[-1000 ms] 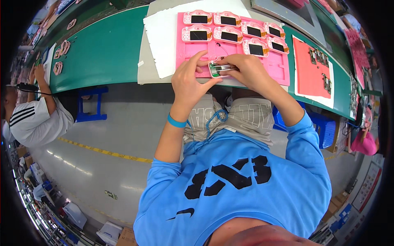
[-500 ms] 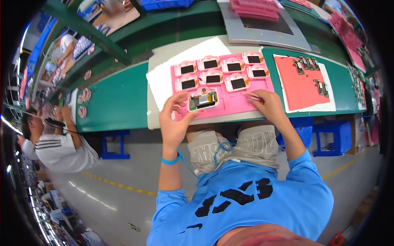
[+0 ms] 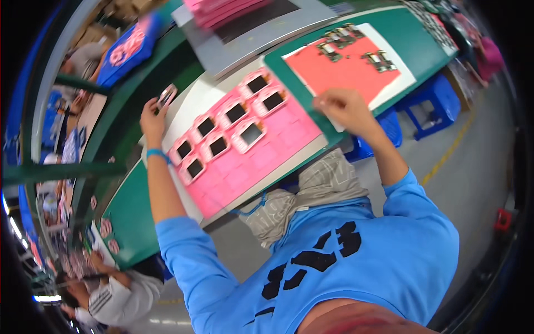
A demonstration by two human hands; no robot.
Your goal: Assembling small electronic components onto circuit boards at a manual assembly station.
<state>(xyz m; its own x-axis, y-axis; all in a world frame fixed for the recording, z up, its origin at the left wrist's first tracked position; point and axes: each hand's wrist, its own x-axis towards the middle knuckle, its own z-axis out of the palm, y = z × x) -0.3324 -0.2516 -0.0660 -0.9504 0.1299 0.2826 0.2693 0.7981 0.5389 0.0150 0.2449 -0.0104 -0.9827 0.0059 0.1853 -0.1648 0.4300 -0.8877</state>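
Note:
My left hand (image 3: pixel 152 120) is raised at the far left corner of the pink tray (image 3: pixel 245 178), its fingers closed on a small pink-and-white device casing (image 3: pixel 167 96) tilted on edge. Several pink casings with dark screens, one of them this device (image 3: pixel 235 113), lie in rows across the tray's far part. Bare recesses show along its near side. My right hand (image 3: pixel 349 113) hovers by the near left edge of a red-orange sheet (image 3: pixel 322 75). Its fingers are curled in and slightly blurred; whether they hold anything is hidden.
Small circuit boards (image 3: pixel 340 37) lie grouped on the red-orange sheet. Pink trays (image 3: pixel 222 11) are stacked on a grey metal plate (image 3: pixel 267 33) behind. Blue stools (image 3: pixel 428 106) stand under the green bench (image 3: pixel 133 222). Another person (image 3: pixel 125 295) sits at the lower left.
My view has turned. My left hand has carried the casing away from the tray's near side to beyond its far left corner. My right hand has moved from the tray to the red-orange sheet.

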